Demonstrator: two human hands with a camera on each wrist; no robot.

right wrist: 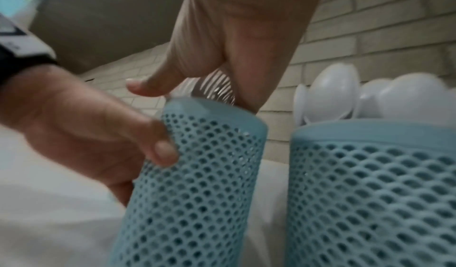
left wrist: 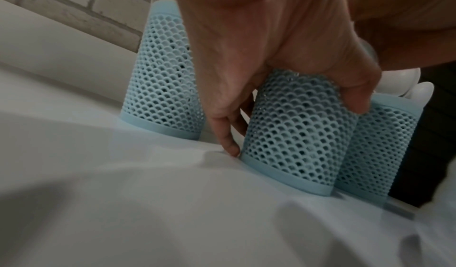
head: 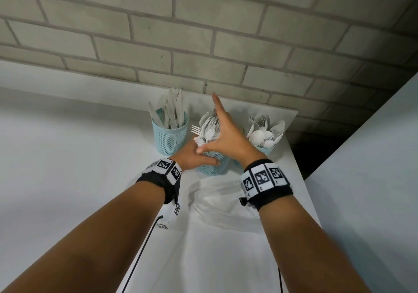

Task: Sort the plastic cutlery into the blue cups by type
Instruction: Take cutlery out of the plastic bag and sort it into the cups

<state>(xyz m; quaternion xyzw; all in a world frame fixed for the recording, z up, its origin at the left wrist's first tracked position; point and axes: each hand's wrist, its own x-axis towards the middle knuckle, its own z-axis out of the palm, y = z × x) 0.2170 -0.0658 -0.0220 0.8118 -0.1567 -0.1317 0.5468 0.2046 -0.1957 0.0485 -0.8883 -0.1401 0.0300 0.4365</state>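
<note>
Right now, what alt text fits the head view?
Left hand grips the middle blue mesh cup of white forks while the open right hand presses them down. Cups of knives and spoons flank it.

Both forearms are bare. Each wrist wears a black band (head: 269, 193) ringed with white blocks printed with black square markers (head: 262, 178). A thin black cable (head: 140, 254) hangs from the left band (head: 158, 179).

Middle cup (head: 213, 165) rim — hidden behind right hand (head: 226, 134).
</note>
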